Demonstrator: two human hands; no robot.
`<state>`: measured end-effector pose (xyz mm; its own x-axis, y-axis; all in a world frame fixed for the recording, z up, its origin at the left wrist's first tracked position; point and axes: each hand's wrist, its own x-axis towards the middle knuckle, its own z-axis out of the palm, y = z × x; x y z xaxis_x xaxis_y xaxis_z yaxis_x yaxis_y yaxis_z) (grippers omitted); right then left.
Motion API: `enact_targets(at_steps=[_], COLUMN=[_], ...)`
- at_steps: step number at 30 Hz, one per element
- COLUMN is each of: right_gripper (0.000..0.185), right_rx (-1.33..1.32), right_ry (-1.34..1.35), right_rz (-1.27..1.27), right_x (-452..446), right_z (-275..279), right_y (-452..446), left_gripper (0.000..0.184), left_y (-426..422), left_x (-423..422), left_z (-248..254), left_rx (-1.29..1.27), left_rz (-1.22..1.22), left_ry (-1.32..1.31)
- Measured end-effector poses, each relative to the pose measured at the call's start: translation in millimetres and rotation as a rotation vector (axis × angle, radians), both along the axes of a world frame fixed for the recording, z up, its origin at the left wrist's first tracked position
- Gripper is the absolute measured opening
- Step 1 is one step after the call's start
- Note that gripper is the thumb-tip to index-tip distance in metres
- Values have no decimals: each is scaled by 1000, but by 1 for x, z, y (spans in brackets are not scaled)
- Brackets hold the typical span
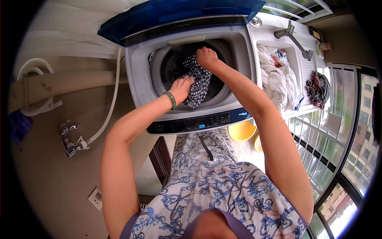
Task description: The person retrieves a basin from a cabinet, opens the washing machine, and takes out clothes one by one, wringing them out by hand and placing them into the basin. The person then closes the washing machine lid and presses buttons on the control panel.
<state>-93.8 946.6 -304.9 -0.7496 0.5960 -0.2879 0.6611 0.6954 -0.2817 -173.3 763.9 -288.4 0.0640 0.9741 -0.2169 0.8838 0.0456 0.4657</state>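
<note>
A black-and-white checked cloth [197, 85] hangs bunched between my hands over the open drum [169, 65] of a top-loading washing machine [139, 85]. My left hand [183, 88], with a green bangle at the wrist, grips the cloth's left side. Higher up and to the right, my right hand [207, 58] is closed on its upper end. The cloth's exact kind does not show. Dark shadow hides most of the drum's inside.
The machine's blue lid [179, 16] stands raised at the back. On the right, a sink [294, 53] holds white laundry [274, 79] under a faucet [292, 38]. A dark bundled cloth [318, 89] lies beside it. A yellow basin [242, 130] sits below; a hose [115, 91] runs along the left.
</note>
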Motion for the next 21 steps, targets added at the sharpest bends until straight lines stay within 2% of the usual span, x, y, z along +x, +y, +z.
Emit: enact_targets(at_steps=[5, 7, 9, 10, 11, 13, 14, 15, 17, 18, 19, 21], right_gripper=[24, 22, 21, 24, 24, 27, 29, 26, 25, 25, 26, 30], right_rx=[3, -81, -175, -237, -233, -657, -844, -945, -1283, -1424, -1473, -1587], right_ry=[30, 95, 176, 242, 248, 990, 1081, 893, 969, 1015, 1028, 966], right_rz=[-15, -127, -151, -277, -274, -466, -427, -420, -622, -660, -676, -916], right_x=[4, 14, 30, 39, 46, 56, 58, 66, 71, 73, 76, 77], right_z=[-3, -8, -44, -38, -45, -56, -47, -38, -25, -27, -28, -30], right_y=[2, 9, 35, 36, 35, 29, 27, 24, 15, 12, 5, -7], left_gripper=[51, 54, 49, 68, 68, 80, 88, 88, 99, 91, 91, 78], left_y=[-1, 1, 5, 1, 1, -2, -3, -2, 0, 4, 8, 15], left_x=[-1, -6, -17, -27, -27, -25, -25, -27, -30, -33, -38, -51], left_z=[-8, -6, 4, -19, -6, 19, 16, 13, 10, 7, 3, -5], left_rx=[36, 38, -11, 9, 14, -55, -41, -36, 81, 179, 178, -38], left_rz=[-8, 3, 77, 160, 160, 333, 387, 381, 373, 330, 315, 289], left_ry=[-67, -88, -192, -454, -449, -677, -611, -608, -648, -596, -600, -806])
